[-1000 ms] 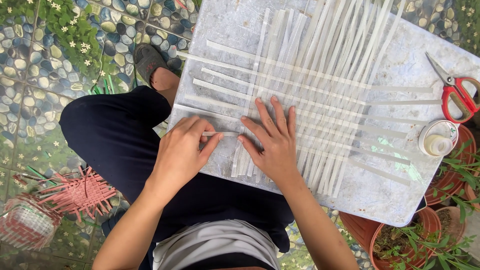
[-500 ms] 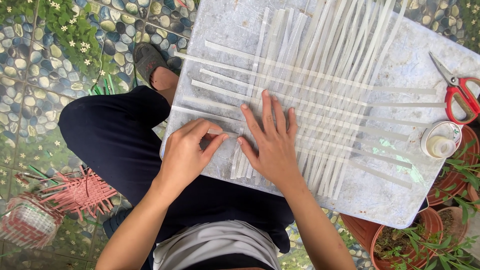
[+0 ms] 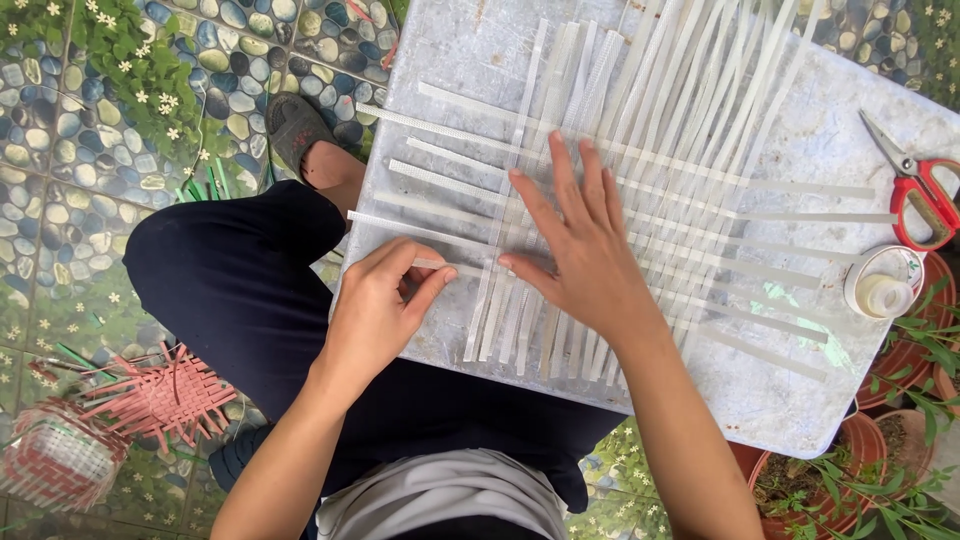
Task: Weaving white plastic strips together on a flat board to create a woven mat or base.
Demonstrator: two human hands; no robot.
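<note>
I am pinching the end of a horizontal white strip point(image 3: 455, 266) between the thumb and the fingers of my left hand point(image 3: 380, 312), near the left edge of the board. This strip is lying across the lower part of the weave, and I am holding its free end just beside the leftmost vertical strips. My right hand point(image 3: 585, 250) is not grasping anything; it is lying open and flat, with the fingers spread, and it is pressing on the vertical strips point(image 3: 620, 150) so that they are not sliding.

The work is resting on a pale grey board point(image 3: 790, 400), which is lying over my lap. Many long vertical strips are lying side by side and fanning toward the top of the board. Several horizontal strips point(image 3: 440, 125) are already crossing them, well apart from each other, so I judge that the flat base of the weave is started but not finished: the rows are loose, gaps are showing between them, and the long ends on all sides are not woven yet. Whether the strip in my fingers is already passing over and under all the vertical ones, I cannot tell, because my right hand is covering that place.

On the right side of the board, red-handled scissors point(image 3: 925, 200) and a roll of clear tape point(image 3: 882, 285) are lying apart from the strips. On the tiled ground at my left, a pink woven piece point(image 3: 160, 395) is lying.
</note>
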